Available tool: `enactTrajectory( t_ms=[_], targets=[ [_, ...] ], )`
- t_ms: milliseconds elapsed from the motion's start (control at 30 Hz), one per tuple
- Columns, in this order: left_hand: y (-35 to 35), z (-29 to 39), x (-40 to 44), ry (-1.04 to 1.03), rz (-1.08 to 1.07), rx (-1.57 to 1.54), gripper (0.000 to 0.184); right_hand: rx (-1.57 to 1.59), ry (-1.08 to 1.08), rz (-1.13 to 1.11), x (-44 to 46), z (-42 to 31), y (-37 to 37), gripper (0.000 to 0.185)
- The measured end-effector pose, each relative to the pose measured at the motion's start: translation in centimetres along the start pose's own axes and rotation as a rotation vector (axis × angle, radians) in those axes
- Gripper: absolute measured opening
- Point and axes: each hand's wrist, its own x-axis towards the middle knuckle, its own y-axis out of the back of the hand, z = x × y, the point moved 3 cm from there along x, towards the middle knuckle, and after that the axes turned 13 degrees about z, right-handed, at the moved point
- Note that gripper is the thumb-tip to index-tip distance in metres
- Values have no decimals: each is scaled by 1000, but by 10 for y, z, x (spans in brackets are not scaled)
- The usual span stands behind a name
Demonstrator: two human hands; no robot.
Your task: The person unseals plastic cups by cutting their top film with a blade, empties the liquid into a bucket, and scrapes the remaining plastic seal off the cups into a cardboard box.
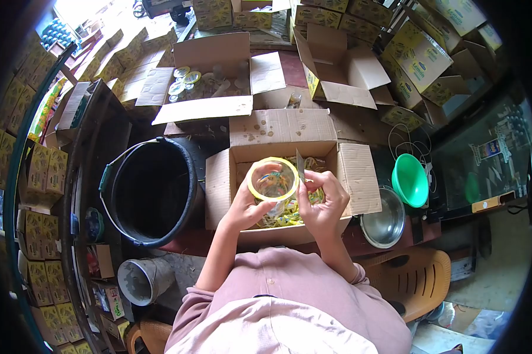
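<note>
Cup [273, 186] hides some yellow scraps [273, 222]; shirt [319, 280] covers part of orange chair [438, 266]

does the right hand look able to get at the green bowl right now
Probably yes: only a cardboard flap seems to lie between the right hand and green bowl, though that hand holds what looks like a blade.

Under a yellow-rimmed clear round plastic cup [273, 184] stands an open brown cardboard box [280, 236], with a round black plastic bucket [154, 183] to its left, a round silver metal bowl [384, 222] to its right, a round green plastic bowl [410, 182] beyond that, and a wide brown cardboard carton [202, 110] behind the box
</note>
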Motion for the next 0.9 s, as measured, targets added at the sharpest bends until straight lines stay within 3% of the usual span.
enactTrajectory(
  t_ms=[200,500,900],
  targets=[
    [-11,-4,-1,-37,174,-50,69,13,54,15,-2,-4,-7,17],
    [-11,-4,-3,-30,160,-107,65,-45,86,13,-9,-5,-2,21],
    [-6,-3,-3,-74,114,121,64,-84,108,8,-8,-4,-1,23]
  ],
)
